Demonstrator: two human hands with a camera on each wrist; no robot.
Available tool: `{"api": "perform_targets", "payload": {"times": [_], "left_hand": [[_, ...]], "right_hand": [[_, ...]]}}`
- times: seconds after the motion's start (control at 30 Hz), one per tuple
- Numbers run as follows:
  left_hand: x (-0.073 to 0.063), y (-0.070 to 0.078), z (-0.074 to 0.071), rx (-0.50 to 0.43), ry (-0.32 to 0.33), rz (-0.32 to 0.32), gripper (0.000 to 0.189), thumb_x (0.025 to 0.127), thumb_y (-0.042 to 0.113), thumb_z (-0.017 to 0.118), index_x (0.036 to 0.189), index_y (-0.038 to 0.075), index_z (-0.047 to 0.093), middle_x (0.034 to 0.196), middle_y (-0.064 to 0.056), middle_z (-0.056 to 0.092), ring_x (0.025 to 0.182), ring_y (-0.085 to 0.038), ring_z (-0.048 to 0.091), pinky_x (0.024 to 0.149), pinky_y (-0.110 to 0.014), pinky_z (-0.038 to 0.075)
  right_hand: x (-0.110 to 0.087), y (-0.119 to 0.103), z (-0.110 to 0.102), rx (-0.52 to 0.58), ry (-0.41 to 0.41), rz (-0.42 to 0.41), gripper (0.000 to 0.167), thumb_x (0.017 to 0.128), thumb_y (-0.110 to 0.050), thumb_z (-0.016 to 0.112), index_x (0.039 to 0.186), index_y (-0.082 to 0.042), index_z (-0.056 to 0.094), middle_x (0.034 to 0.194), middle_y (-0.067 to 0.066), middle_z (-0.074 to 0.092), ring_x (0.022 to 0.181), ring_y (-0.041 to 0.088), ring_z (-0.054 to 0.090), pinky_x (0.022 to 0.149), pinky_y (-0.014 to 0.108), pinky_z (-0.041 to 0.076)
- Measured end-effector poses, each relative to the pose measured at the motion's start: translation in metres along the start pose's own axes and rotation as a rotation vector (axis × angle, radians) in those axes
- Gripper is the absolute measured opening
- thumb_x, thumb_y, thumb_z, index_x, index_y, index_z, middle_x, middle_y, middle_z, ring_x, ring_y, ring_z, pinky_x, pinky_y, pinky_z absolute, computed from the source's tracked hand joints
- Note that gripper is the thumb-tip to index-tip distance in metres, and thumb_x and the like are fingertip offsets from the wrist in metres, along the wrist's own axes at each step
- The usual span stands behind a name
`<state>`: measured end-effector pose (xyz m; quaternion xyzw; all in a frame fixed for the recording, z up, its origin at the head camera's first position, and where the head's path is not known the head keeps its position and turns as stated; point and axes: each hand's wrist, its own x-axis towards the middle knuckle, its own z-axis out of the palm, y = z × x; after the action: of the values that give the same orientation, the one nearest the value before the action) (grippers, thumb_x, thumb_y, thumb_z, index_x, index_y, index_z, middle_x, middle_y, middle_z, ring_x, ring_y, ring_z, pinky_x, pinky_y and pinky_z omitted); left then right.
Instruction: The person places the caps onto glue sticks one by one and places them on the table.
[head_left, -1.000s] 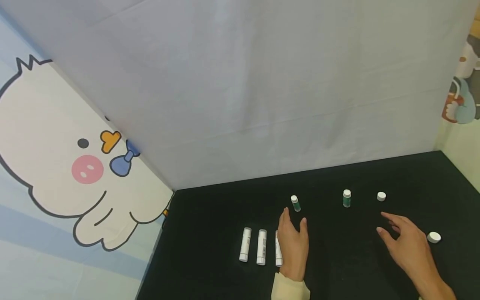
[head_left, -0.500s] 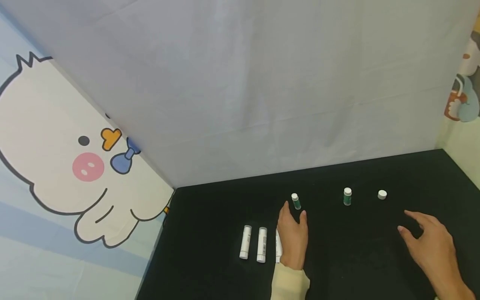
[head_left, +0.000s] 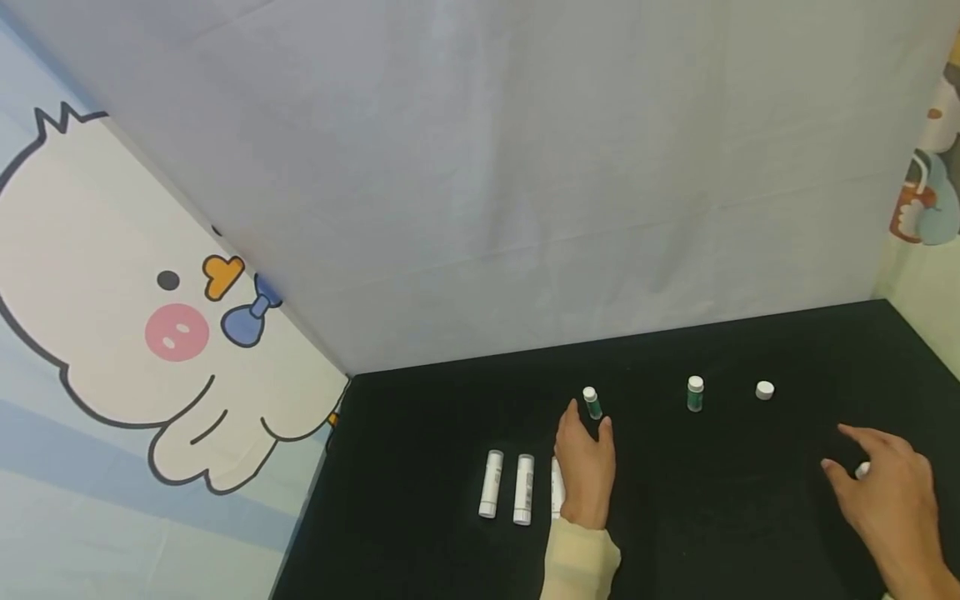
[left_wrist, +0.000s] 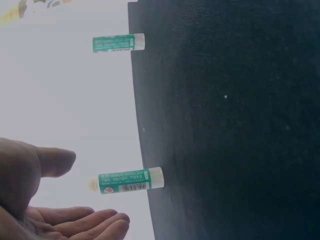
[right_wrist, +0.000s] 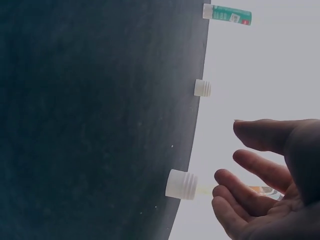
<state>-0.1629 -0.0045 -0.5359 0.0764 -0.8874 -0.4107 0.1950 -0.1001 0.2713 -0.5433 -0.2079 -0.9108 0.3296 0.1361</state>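
My left hand (head_left: 587,467) hovers just in front of a small green-labelled glue stick (head_left: 592,403), thumb and fingers apart with nothing between them. In the left wrist view this glue stick (left_wrist: 125,181) stands upright on its white base, its pale tip bare. Over at the right, my right hand (head_left: 888,492) is spread beside a white cap (head_left: 862,469), which it partly hides in the head view. The right wrist view shows that ridged white cap (right_wrist: 181,185) on the table, apart from the loosely bent fingers (right_wrist: 242,192).
Another green glue stick (head_left: 695,394) and a second white cap (head_left: 764,390) stand farther back on the black table (head_left: 420,417). White printed tubes (head_left: 491,484) are lined up at the left, one partly behind my left wrist. A pale curtain (head_left: 525,167) rises behind.
My right hand has moved rightward, over to the white cap, and now partly covers it. The left hand has stayed nearly still by the glue stick.
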Motion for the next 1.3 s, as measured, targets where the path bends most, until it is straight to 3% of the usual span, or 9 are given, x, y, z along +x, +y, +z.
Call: {"api": "perform_targets", "payload": {"times": [0.37,0.67,1.3], "left_hand": [[0.006,0.002,0.009,-0.001,-0.006,-0.005,0.049,0.091,0.006,0.08,0.134,-0.01,0.063,0.128,-0.027,0.069,0.118,-0.044,0.068,0.1,-0.056,0.053],[0.01,0.0,0.015,-0.006,0.004,-0.008,0.046,0.091,0.004,0.079,0.133,-0.009,0.064,0.126,-0.025,0.07,0.117,-0.042,0.068,0.1,-0.056,0.052],[0.017,-0.008,0.027,0.015,0.037,0.041,0.031,0.092,0.001,0.077,0.12,-0.007,0.068,0.107,-0.02,0.072,0.103,-0.038,0.072,0.091,-0.051,0.057]], "right_hand": [[0.003,0.008,0.0,-0.031,-0.019,0.035,0.05,0.087,0.009,0.072,0.132,0.016,0.051,0.141,0.047,0.041,0.13,0.069,0.036,0.111,0.074,0.028],[0.006,0.004,0.0,-0.072,-0.091,0.171,0.05,0.092,0.011,0.067,0.138,0.014,0.049,0.147,0.044,0.037,0.142,0.064,0.032,0.118,0.071,0.024],[0.009,0.02,-0.001,-0.092,-0.113,0.081,0.031,0.086,0.013,0.066,0.116,0.017,0.061,0.123,0.044,0.055,0.119,0.064,0.052,0.098,0.074,0.041]]}}
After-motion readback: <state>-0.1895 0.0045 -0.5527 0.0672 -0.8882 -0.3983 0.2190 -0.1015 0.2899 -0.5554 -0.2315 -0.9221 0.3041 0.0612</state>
